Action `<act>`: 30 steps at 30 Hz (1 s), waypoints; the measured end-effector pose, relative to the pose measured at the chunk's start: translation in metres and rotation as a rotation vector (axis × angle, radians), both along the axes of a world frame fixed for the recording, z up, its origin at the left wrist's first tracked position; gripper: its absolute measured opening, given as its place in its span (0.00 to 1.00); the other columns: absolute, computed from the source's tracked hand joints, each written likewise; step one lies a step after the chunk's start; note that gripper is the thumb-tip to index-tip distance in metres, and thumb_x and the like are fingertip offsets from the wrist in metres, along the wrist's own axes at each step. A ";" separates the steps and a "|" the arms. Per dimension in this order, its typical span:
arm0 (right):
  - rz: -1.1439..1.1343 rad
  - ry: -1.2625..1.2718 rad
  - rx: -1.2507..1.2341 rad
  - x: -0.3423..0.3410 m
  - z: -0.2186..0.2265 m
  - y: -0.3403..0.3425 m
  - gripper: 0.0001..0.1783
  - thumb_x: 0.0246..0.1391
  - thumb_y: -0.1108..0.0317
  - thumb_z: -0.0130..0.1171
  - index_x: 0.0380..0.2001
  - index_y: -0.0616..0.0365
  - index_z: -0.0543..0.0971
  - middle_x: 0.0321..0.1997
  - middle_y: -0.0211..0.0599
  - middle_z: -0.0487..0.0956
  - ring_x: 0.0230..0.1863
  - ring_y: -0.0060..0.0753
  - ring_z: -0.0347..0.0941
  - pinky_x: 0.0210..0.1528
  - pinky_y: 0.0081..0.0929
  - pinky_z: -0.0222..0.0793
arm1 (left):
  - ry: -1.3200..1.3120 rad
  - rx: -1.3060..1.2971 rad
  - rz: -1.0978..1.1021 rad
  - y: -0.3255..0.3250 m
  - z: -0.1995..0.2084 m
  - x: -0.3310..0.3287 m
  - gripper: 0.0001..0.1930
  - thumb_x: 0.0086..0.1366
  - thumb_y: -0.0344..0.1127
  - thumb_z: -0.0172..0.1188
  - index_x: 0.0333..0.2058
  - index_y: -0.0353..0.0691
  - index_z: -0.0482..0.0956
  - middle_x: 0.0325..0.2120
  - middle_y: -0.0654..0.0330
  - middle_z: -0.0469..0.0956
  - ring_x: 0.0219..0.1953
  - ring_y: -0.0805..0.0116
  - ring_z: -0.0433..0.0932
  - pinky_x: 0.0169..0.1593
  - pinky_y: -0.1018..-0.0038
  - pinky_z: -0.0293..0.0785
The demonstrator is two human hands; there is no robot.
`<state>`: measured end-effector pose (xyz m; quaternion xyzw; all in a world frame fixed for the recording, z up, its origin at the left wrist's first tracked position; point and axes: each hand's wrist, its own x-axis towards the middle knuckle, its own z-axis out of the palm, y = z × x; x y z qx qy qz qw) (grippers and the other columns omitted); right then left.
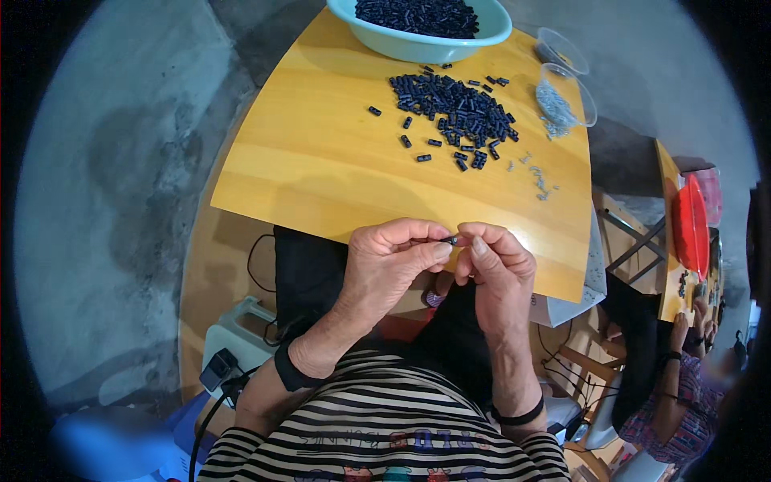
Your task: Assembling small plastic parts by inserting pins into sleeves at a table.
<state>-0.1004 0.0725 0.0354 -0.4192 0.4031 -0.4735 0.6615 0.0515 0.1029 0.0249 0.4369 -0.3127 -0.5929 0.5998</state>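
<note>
Just past the table's near edge, my left hand (384, 261) pinches a small black plastic piece (450, 240) between thumb and forefinger. My right hand (499, 277) meets it from the other side, thumb and forefinger pressed together at the piece's end. Whatever those right fingertips grip is too small and covered to name. Beyond both hands, a heap of similar short black pieces (458, 108) is spread on the yellow wooden table (321, 136). Small silvery parts, apparently screws (541, 191), lie scattered to the right of the heap.
A pale turquoise basin (418, 53) full of black pieces stands at the far edge. A clear tub (593, 108) spills silvery parts; another clear tub (554, 38) sits behind it. At right, another person (675, 402) sits by a table with a red basin (692, 229).
</note>
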 end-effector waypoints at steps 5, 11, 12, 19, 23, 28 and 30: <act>0.037 0.038 -0.010 -0.002 -0.004 -0.001 0.06 0.56 0.73 0.60 0.36 0.62 0.80 0.27 0.28 0.79 0.24 0.15 0.70 0.27 0.14 0.67 | -0.098 -0.039 0.001 0.000 -0.004 -0.001 0.06 0.60 0.21 0.60 0.37 0.31 0.80 0.26 0.60 0.81 0.25 0.79 0.77 0.27 0.84 0.74; 0.053 0.072 0.024 -0.003 -0.002 -0.002 0.05 0.53 0.74 0.62 0.32 0.64 0.78 0.25 0.33 0.78 0.22 0.21 0.71 0.25 0.18 0.68 | -0.187 -0.105 0.022 0.000 -0.010 -0.003 0.05 0.58 0.23 0.63 0.35 0.31 0.82 0.25 0.61 0.81 0.26 0.79 0.78 0.28 0.84 0.74; 0.062 0.069 0.034 -0.004 -0.003 -0.002 0.05 0.53 0.74 0.62 0.32 0.64 0.78 0.24 0.33 0.78 0.21 0.21 0.71 0.25 0.18 0.68 | -0.220 -0.123 0.049 0.000 -0.012 -0.003 0.05 0.58 0.22 0.64 0.34 0.32 0.82 0.25 0.61 0.81 0.26 0.79 0.78 0.29 0.84 0.74; 0.113 0.064 0.059 -0.008 -0.004 -0.004 0.04 0.54 0.74 0.61 0.33 0.63 0.80 0.22 0.30 0.78 0.21 0.17 0.72 0.24 0.15 0.68 | -0.383 -0.209 0.056 0.001 -0.008 0.002 0.06 0.54 0.22 0.66 0.32 0.32 0.83 0.27 0.59 0.81 0.30 0.74 0.79 0.35 0.80 0.74; 0.123 0.032 0.093 -0.008 -0.004 -0.004 0.03 0.53 0.75 0.62 0.32 0.63 0.80 0.21 0.31 0.78 0.21 0.17 0.72 0.23 0.15 0.68 | -0.471 -0.315 0.087 0.001 -0.010 0.002 0.05 0.53 0.22 0.67 0.31 0.32 0.83 0.27 0.58 0.81 0.30 0.72 0.79 0.35 0.80 0.74; 0.121 0.068 0.084 -0.006 -0.002 -0.004 0.03 0.52 0.76 0.62 0.32 0.63 0.80 0.20 0.31 0.78 0.20 0.18 0.72 0.22 0.15 0.67 | -0.529 -0.386 0.133 0.000 -0.012 0.002 0.05 0.53 0.22 0.67 0.30 0.33 0.83 0.27 0.57 0.82 0.29 0.71 0.80 0.34 0.78 0.75; 0.140 0.103 0.093 -0.007 -0.001 -0.006 0.02 0.52 0.76 0.61 0.30 0.62 0.80 0.20 0.31 0.78 0.19 0.17 0.71 0.22 0.15 0.66 | -0.567 -0.428 0.152 0.000 -0.014 0.001 0.05 0.52 0.22 0.67 0.29 0.33 0.83 0.27 0.56 0.82 0.30 0.70 0.80 0.34 0.78 0.76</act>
